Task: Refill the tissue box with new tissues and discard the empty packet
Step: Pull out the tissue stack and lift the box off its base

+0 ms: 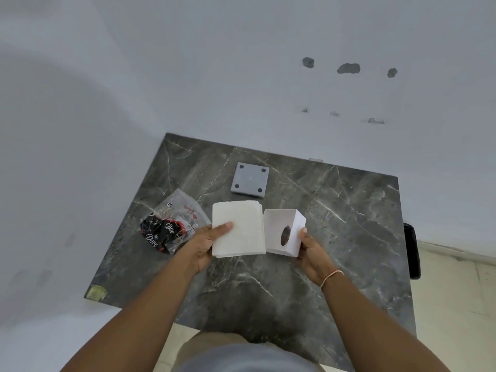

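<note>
The tissue box (284,232), a white cube with a round hole in one face, is held tilted above the dark marble table (335,210) by the right hand (312,253), whose fingers are clamped on its right side with the thumb along the edge. Just left of it, edges touching or nearly so, a stack of white tissues (237,228) is gripped by the left hand (204,245), thumb pressed on top and fingers closed underneath. The crumpled empty packet (169,226), clear plastic with dark printing, lies on the table to the left. A grey square base plate (250,179) with four dark pads lies farther back
</note>
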